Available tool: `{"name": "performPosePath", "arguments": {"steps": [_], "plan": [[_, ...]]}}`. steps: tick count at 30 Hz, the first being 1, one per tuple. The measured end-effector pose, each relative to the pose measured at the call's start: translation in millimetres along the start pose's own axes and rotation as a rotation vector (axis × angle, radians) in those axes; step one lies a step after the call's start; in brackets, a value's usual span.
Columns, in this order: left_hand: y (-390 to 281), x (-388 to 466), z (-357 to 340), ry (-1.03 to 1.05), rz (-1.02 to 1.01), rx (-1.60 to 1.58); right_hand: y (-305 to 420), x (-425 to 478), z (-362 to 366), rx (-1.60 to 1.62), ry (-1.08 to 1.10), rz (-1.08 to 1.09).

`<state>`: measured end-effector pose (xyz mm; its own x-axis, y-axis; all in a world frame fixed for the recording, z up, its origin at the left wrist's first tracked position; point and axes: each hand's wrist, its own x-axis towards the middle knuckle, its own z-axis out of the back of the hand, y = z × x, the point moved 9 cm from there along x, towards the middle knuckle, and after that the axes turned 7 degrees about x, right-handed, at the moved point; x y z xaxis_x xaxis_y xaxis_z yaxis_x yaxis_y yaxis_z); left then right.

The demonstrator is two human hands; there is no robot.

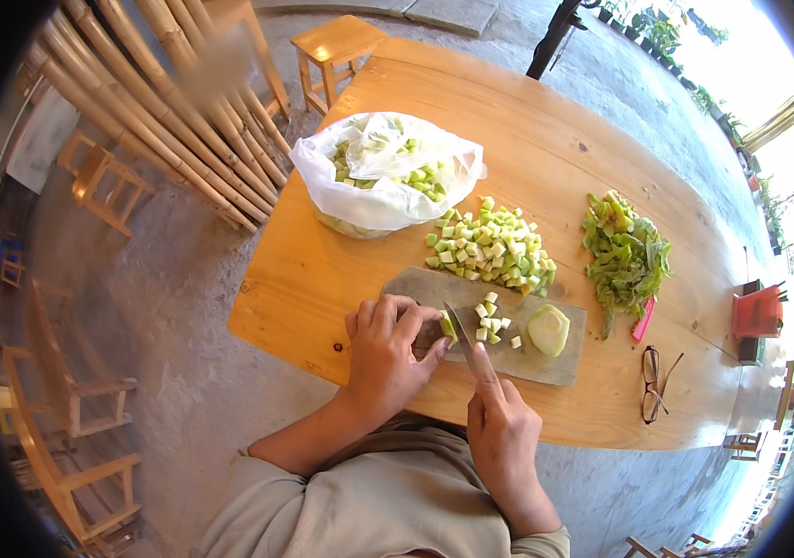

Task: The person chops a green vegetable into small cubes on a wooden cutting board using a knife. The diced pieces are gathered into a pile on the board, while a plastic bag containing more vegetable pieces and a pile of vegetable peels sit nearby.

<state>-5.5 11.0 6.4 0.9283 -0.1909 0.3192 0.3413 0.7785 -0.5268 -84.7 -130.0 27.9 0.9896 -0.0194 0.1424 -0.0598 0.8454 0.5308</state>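
My left hand [393, 342] holds a small green vegetable piece [448, 328] by its ends at the left part of a worn grey cutting board [543, 370]. In my right hand [503, 418] is a knife [462, 331], its blade against or close beside that piece, index finger along its back. Several pale cubes [491, 324] lie right of the blade, and a larger pale green vegetable chunk [548, 330] rests near the board's right end. Beyond the board is a heap of diced vegetable [494, 247]. A white plastic bag [369, 202] holding more cubes stands behind to the left.
On the wooden table [299, 279], a pile of green peelings [623, 258] lies at the right, partly over a pink-handled tool [644, 321]. Folded-out eyeglasses [651, 387] and a red container [757, 312] are farther right. A wooden stool [337, 42] stands past the far left corner.
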Motion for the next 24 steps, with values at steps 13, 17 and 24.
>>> {"name": "performPosePath", "arguments": {"steps": [13, 17, 24], "plan": [[0, 2, -1, 0.025, -0.009, -0.020, 13, 6, -14, -0.189, 0.129, 0.090], [2, 2, -2, 0.038, 0.008, -0.030, 10, 12, -25, -0.164, 0.142, 0.090], [0, 2, -4, 0.041, -0.006, 0.015, -8, -4, -17, -0.082, 0.186, 0.021]]}}
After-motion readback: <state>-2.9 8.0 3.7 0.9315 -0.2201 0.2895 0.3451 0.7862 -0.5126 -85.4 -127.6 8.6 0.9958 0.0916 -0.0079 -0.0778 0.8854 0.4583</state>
